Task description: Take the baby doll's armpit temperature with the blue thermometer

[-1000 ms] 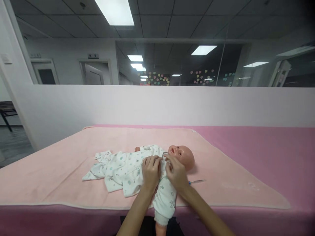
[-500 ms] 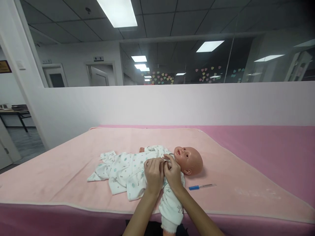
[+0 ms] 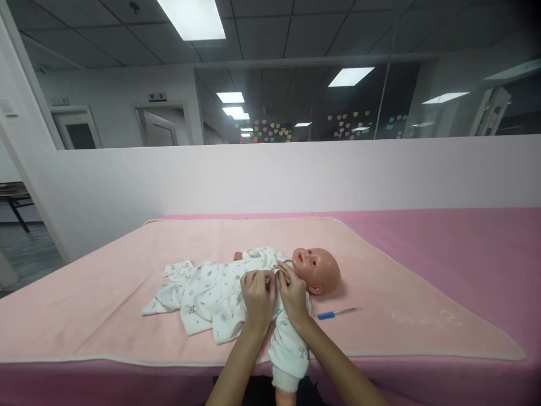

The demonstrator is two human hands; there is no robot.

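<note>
A baby doll (image 3: pixel 319 270) lies on its back with its head to the right. It wears a white printed baby gown (image 3: pixel 211 293), whose near sleeve (image 3: pixel 289 347) hangs toward me over the table edge. At the upper chest, just below the doll's neck, my left hand (image 3: pixel 258 290) is closed with bent fingers on the gown's front. Close beside it, my right hand (image 3: pixel 292 287) also has its fingers pinched at the gown near the collar. The fingertips of both hands nearly meet. Exactly what lies between them is too small to make out.
A thermometer-like stick with a blue end (image 3: pixel 327 316) lies right of the doll. Beneath everything is a peach blanket (image 3: pixel 105 316) over a pink padded surface (image 3: pixel 465 254). A white wall (image 3: pixel 296 175) with a window above it stands behind.
The view has shifted slightly, so everything sits a little further left. Both hands stay at the gown's chest, and the right fingers have straightened a little.
</note>
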